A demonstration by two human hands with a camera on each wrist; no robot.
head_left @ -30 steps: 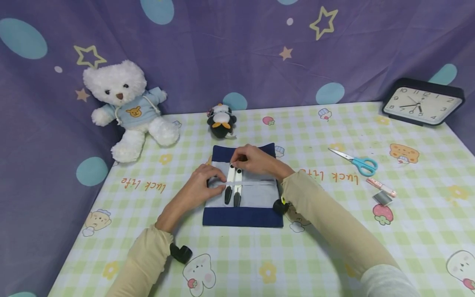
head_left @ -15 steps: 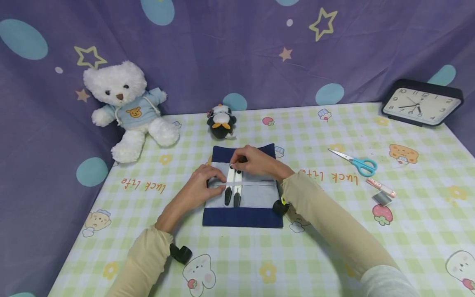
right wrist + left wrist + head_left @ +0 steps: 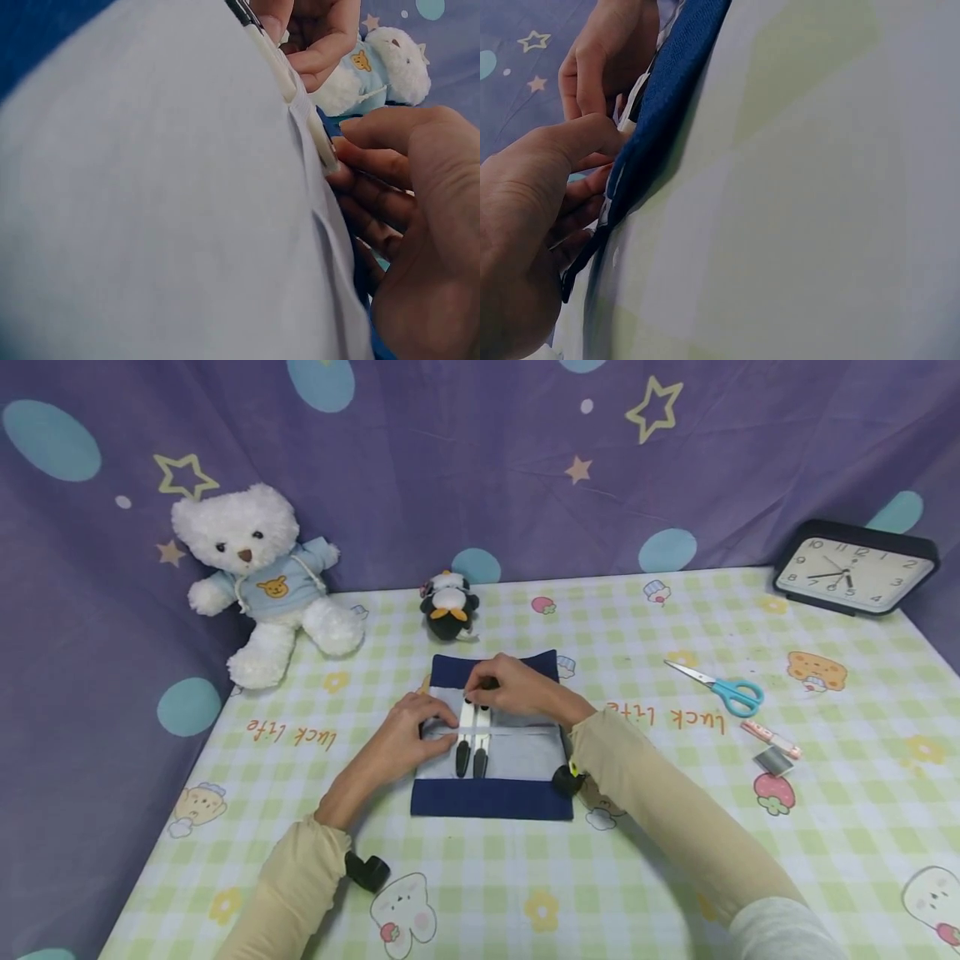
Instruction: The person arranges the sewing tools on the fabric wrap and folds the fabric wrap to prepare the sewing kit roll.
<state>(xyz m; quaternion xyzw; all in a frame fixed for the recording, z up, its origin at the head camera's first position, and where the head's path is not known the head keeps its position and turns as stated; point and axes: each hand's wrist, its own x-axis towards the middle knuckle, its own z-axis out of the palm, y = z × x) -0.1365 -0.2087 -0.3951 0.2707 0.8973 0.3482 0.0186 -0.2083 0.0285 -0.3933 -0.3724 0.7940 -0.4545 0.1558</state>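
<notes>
A navy-edged fabric case [image 3: 491,799] lies unfolded with its grey lining up. Across the lining runs a narrow pale strap [image 3: 525,732]. Two slim white tools with black ends lie side by side under it: the left tool [image 3: 462,758] and the right tool [image 3: 481,763]. My right hand [image 3: 517,685] pinches the left tool's far end between thumb and index finger; its other fingers are curled below, in the right wrist view. With thumb and index finger, my left hand [image 3: 405,735] pinches the strap just left of that tool.
Right of the case lie blue-handled scissors [image 3: 726,692], a small pink-and-white stick [image 3: 771,738] and a grey square piece [image 3: 773,761]. Behind are a penguin toy [image 3: 448,606], a white teddy bear [image 3: 270,585] and a black clock [image 3: 855,567]. A checkered cloth [image 3: 637,893] covers the table.
The left white tool has slid slightly toward the near edge of the case, the right fingers moving a little with it. The left hand and the right tool stay about where they were.
</notes>
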